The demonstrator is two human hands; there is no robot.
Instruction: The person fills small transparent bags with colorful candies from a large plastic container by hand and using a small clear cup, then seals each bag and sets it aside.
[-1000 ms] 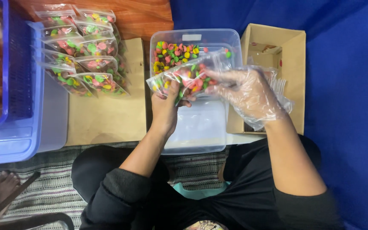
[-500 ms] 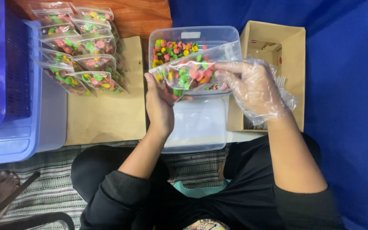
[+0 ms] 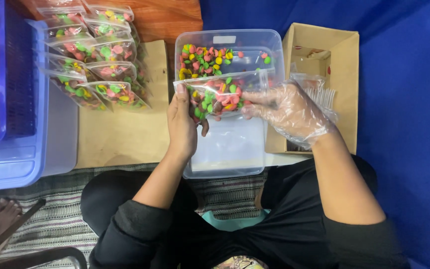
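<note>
From the head camera, my bare left hand (image 3: 184, 122) gripped the left end of a clear bag of pink, green and yellow candies (image 3: 218, 95), fingers closed on it. My gloved right hand (image 3: 288, 110) pinched the bag's right edge, fingers together on the plastic. The bag hung over the clear plastic tub (image 3: 230, 149), at twelve o'clock from my lap. A second earlier it had tilted, its right end up towards one o'clock; half a second ago it was slanted the same way. Now it lay level, the candies settled along the lower edge, so I judged the filling done and the mouth ready to close. Loose candies (image 3: 206, 59) remained at the tub's far end. Filled bags (image 3: 93, 60) were stacked at ten o'clock, the cardboard box (image 3: 342, 55) at two o'clock.
</note>
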